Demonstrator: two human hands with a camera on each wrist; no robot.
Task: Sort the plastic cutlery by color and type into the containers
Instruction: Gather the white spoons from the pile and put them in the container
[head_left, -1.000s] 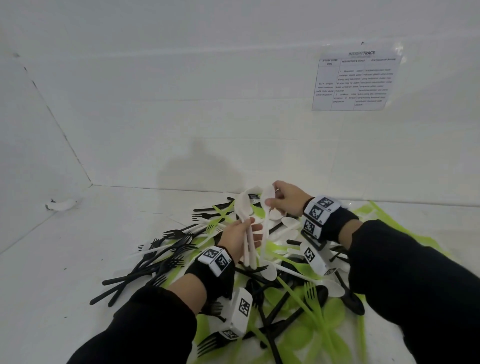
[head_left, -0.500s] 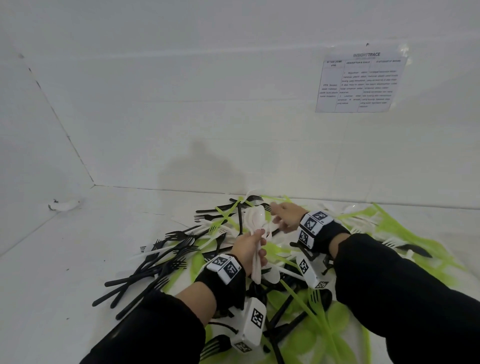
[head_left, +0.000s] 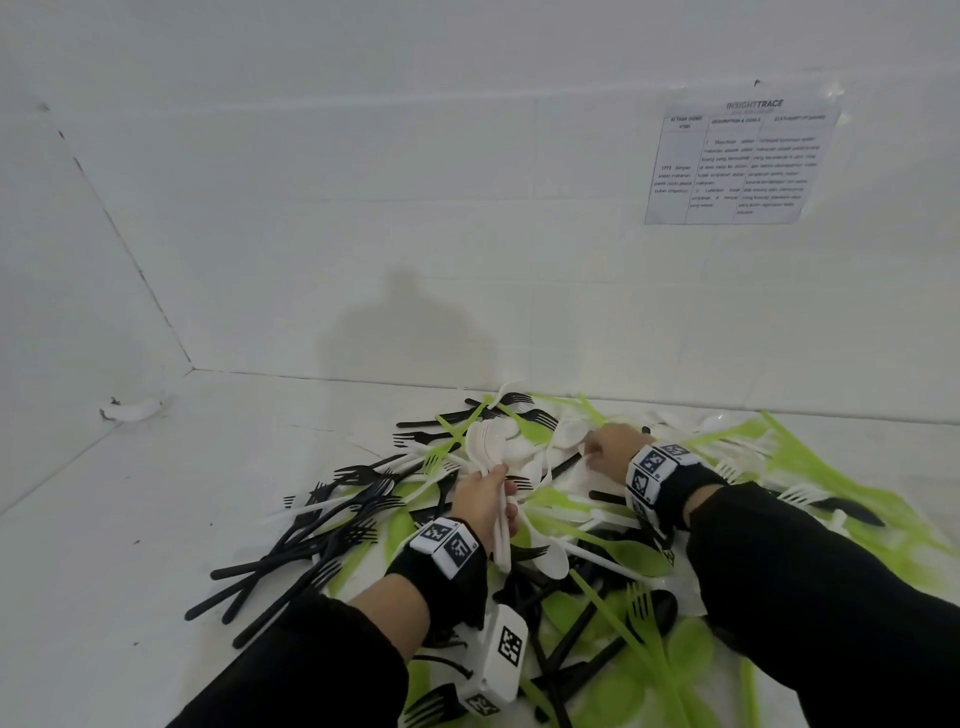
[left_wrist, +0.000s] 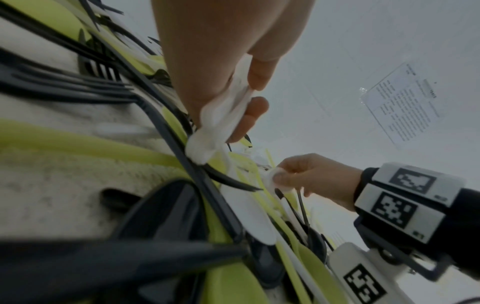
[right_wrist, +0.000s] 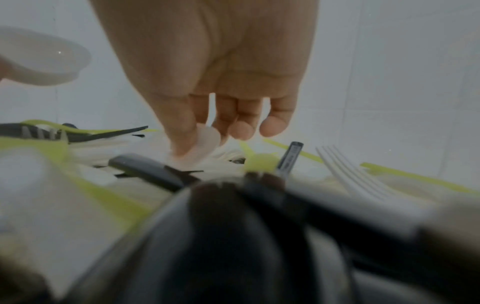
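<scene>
White spoons being gathered from a mixed pile of plastic cutlery.

A bundle of white spoons (head_left: 493, 467) stands upright in the left hand (head_left: 480, 506), whose fingers are curled round the handles; the right hand (head_left: 605, 447) pinches another white spoon (right_wrist: 205, 139) at the far side of the pile (head_left: 545, 545), thumb against forefinger, the other fingers loosely bent. Black forks (head_left: 332, 525), green forks (head_left: 644, 618) and spoons lie crossed over one another on the white worktop (head_left: 156, 519). Likely risks: the pinched spoon sits under crossed handles, so lifting may drag neighbours along; the bundle may fan out and slip as it grows. No containers are in view. Bare worktop lies to the left; walls close the far side and the left corner.
</scene>
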